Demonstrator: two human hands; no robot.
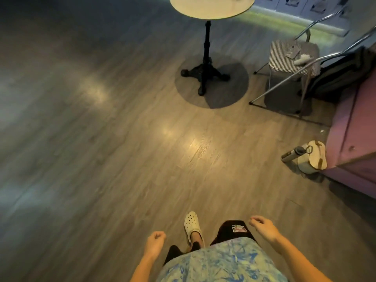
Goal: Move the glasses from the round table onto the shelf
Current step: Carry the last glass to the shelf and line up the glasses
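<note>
The round table [211, 9] stands far ahead at the top of the view, a pale top on a black iron pedestal; only its near part shows, and faint shapes sit at its far edge, too cut off to identify. No glasses or shelf are clearly visible. My left hand [155, 242] hangs low near my waist with fingers curled into a loose fist, holding nothing. My right hand [263, 225] is also low, fingers loosely bent and empty. Both hands are several steps short of the table.
A metal-framed chair [293, 55] with small items on its checked seat stands right of the table. A pink cabinet [354, 127] lines the right side, with a white bag [313, 157] and a bottle [291, 154] on the wooden floor beside it.
</note>
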